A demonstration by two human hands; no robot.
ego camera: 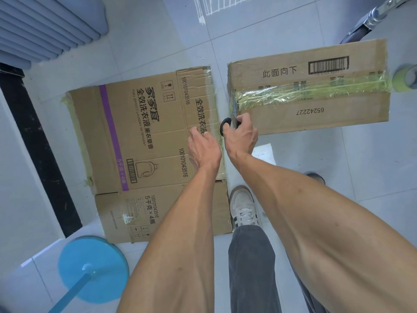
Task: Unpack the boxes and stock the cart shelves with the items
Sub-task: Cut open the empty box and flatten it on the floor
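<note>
While the right hand (242, 134) grips a pair of black-handled scissors (228, 125), fingers curled through the loops and blades aimed at the near end of the tape seam, the taped box (316, 91) on the right stays sealed: yellowish-green tape (311, 92) runs the full length of its top. Contents not visible, can't tell what's inside. Left hand (203, 147) rests on the flattened carton (144, 141) just beside it, fingers loosely bent against the cardboard, holding nothing as far as I can tell. That carton is printed as laundry detergent and lies flat on the tiled floor (338, 177), so judging by that, one box is already emptied and collapsed; none of its items are in frame. A tape roll (406, 76) sits at the far right end of the sealed box. Chrome caster and frame (370, 21) at top right are probably the cart; its shelves are out of view, so stocking status unknown. Blue round base with pole (92, 269) at lower left, unrelated. My read: early-to-mid task. Left to do: cut the tape, open the flaps, pull the items, shelve them.
</note>
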